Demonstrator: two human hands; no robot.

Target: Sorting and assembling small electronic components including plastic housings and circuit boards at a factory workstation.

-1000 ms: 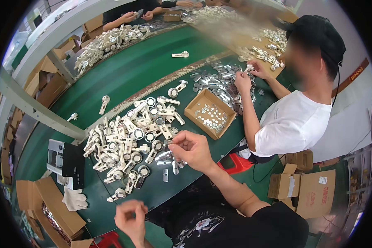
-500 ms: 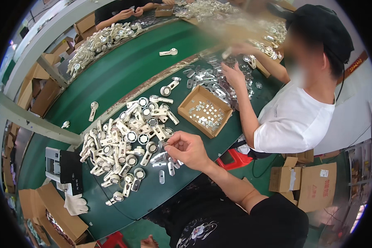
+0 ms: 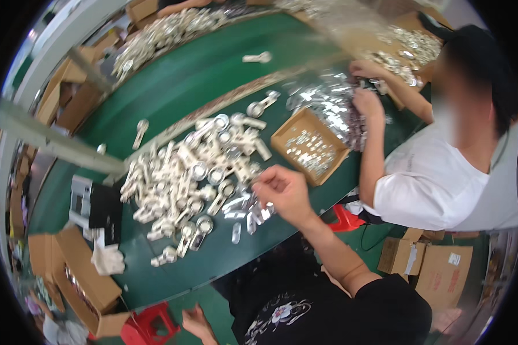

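Your right hand (image 3: 288,196), fingers curled narrow, contents too blurred to tell, sits beside metal plates (image 3: 251,223) toward the table's (image 3: 213,261) near edge: pinch lightly, clear of the white parts (image 3: 172,184); left hand (image 3: 198,322), beyond that edge, grip unclear.

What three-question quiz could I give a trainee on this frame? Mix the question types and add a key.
1. Which of the person's own hands is nearest the red stool at the picture's lower edge?

2. True or false: the person's right hand is beside the pile of cream-coloured parts.

3. What lies inside the shallow cardboard tray?
A) A white glove
B) Small silvery pieces
C) A black cap

Key:
1. The left hand, low in the picture and off the bench.
2. True; it is at the right side of the pile.
3. B
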